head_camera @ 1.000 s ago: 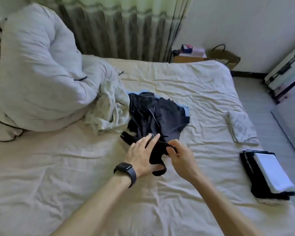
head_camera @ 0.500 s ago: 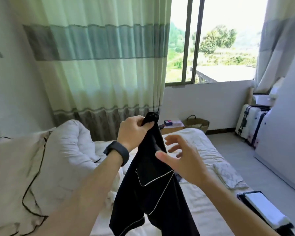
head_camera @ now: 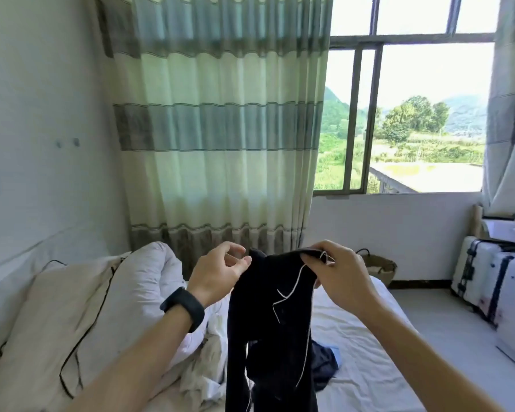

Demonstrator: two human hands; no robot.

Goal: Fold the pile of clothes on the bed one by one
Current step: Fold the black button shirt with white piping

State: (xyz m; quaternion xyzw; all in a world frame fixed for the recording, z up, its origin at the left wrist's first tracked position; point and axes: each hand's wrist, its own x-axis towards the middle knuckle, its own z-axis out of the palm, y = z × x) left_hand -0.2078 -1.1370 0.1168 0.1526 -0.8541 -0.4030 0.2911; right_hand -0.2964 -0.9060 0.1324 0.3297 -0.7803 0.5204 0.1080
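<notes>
1. Because the black garment (head_camera: 268,328) hangs as a narrow, bunched strip down the lower centre of the frame, with its hem out of view below, it may be laid down twisted, and the fold would come out lopsided.
2. Left of centre, the left hand (head_camera: 217,272) has its thumb and forefinger curled so that their tips meet at the garment's upper corner, in what looks like a light pinch. The other fingers hold nothing. A shake to open the cloth could pull that corner free.
3. Just right of centre, the right hand (head_camera: 342,275) has its fingers curled over the top edge, gripping the cloth where the white piping (head_camera: 298,278) runs. A hard tug sideways from here could strain that seam.
4. Beyond and below the hands, the unfolded pile lies on the bed (head_camera: 369,337): a dark blue piece (head_camera: 324,364) and a crumpled pale cloth (head_camera: 202,376), both close under the hanging garment. If it is lowered straight down, it could land on them rather than on bare sheet, and tangle.
</notes>
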